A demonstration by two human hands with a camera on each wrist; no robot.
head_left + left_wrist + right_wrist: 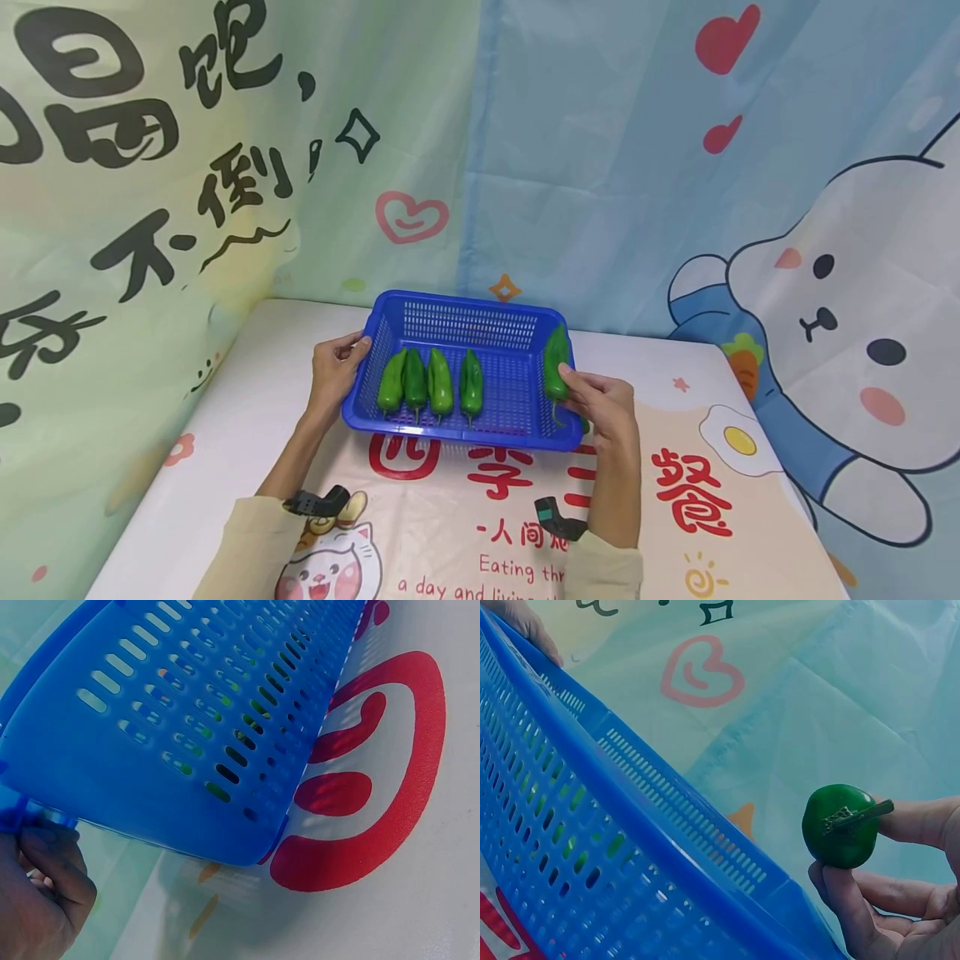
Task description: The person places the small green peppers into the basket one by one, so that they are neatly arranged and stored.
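Note:
A blue plastic basket (pixel 517 387) with slotted walls is in the middle of the head view. My left hand (pixel 333 373) grips its left end by the rim; in the left wrist view curled fingers (pixel 64 874) are at that end. Several green peppers (pixel 441 383) lie side by side in its left half, stems toward me. Over the basket's right end, my right hand (pixel 609 404) pinches another green pepper (pixel 555 362) between thumb and fingers. The right wrist view shows this pepper (pixel 836 840) stem end first, above the rim.
Under the basket is a table with a printed cloth (pixel 450 533). A small green piece (pixel 585 426) shows just outside the basket's right front corner, mostly hidden by my right hand. A printed curtain (pixel 570 167) hangs close behind the table.

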